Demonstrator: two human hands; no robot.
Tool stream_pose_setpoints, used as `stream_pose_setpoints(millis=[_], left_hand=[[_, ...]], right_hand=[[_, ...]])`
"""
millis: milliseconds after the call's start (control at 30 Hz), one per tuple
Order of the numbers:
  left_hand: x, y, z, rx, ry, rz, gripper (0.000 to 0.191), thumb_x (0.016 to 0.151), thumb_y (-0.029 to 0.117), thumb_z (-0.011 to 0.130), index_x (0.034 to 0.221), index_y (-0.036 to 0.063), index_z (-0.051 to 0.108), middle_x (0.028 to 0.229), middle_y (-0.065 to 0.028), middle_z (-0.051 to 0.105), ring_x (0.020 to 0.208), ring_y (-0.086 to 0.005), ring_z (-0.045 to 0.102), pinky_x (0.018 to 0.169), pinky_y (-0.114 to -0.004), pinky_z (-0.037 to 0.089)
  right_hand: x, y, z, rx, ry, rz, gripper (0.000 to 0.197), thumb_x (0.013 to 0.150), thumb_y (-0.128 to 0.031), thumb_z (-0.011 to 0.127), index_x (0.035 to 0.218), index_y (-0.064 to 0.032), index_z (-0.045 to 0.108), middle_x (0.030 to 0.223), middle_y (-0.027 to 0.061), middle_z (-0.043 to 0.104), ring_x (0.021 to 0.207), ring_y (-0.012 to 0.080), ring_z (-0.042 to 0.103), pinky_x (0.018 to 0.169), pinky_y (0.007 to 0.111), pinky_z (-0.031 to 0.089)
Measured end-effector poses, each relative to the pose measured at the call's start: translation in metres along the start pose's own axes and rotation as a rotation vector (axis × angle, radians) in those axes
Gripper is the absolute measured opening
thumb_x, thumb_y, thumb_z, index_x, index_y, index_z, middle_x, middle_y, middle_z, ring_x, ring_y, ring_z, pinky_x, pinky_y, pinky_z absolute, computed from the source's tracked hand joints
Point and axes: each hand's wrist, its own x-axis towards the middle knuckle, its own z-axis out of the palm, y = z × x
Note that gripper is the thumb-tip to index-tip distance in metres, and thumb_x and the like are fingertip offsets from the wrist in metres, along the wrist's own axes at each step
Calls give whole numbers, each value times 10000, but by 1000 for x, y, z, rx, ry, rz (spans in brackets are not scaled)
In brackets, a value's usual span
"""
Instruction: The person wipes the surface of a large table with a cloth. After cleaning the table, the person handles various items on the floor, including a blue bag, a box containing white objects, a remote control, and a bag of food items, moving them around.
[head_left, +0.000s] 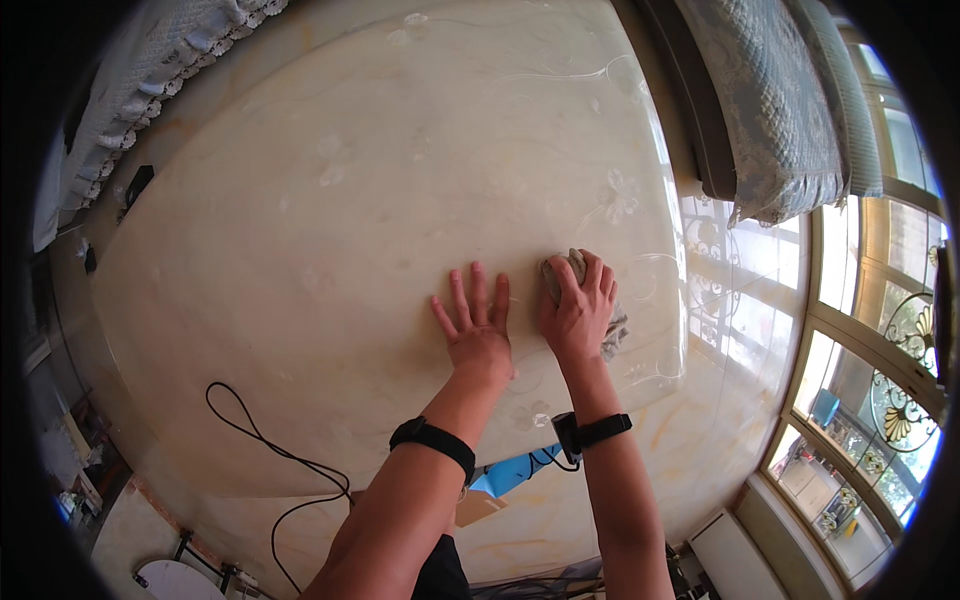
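Observation:
A large table with a glossy, pale, flower-patterned cover (360, 195) fills the middle of the head view. My left hand (480, 330) lies flat on it, palm down, fingers spread, holding nothing. To its right, my right hand (578, 307) grips a crumpled grey-beige cloth (615, 334) against the cover, near the right edge. Part of the cloth shows between thumb and fingers, and part sticks out beside the palm. Black straps circle both forearms, the right one with a small black device (567, 437) and a cable.
A black cable (279, 448) loops over the table's near left edge. Below the near edge lie a blue item (514, 471) and a piece of cardboard (480, 508). A seat with a quilted cover (780, 112) stands at the upper right, another lace-edged cover (176, 67) at the upper left. Windows line the right.

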Motion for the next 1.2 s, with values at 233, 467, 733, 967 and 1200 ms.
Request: stream_pose_setpoints(millis=[233,467,733,967,1200], left_hand=[[-2,3,-1,-48,43,49,1488,594,496,928,1636,141,-73,1665,-250,-186,1509,-512,-191,1152,-729,-70],[1,-5,9,-71,85,53,1473,603,475,928,1638,159,-71,1671,-229,-188,1516,-496,-189,1155,-728,-68],[10,-4,49,71,588,39,1447,628,479,919,1639,162,-66,1668,-221,-209,1512,-496,-201,1155,-729,-70],[-1,-8,10,-87,97,55,1492,591,483,936,1636,152,-77,1666,-240,-191,1511,-509,-187,1148,-739,-58],[-1,-3,-1,-35,25,36,1525,590,502,931,1625,142,-129,1658,-244,-219,1507,-513,-198,1152,-736,-38]], right_hand=[[106,40,4,-131,104,181,292,844,-156,666,1132,-197,655,1191,110,559,1083,361,546,920,478,446],[48,15,6,-91,101,163,305,841,-146,653,1141,-199,665,1207,126,568,1077,368,546,906,490,432],[-9,-4,-2,-25,-4,10,305,789,-136,679,1090,-184,669,1220,113,579,1099,349,545,929,465,428],[94,14,11,-109,81,126,283,825,-170,693,1107,-181,661,1172,107,569,1083,360,547,920,472,441],[109,28,18,-122,149,179,330,819,-165,702,1143,-199,650,1194,98,569,1089,342,550,912,474,445]])
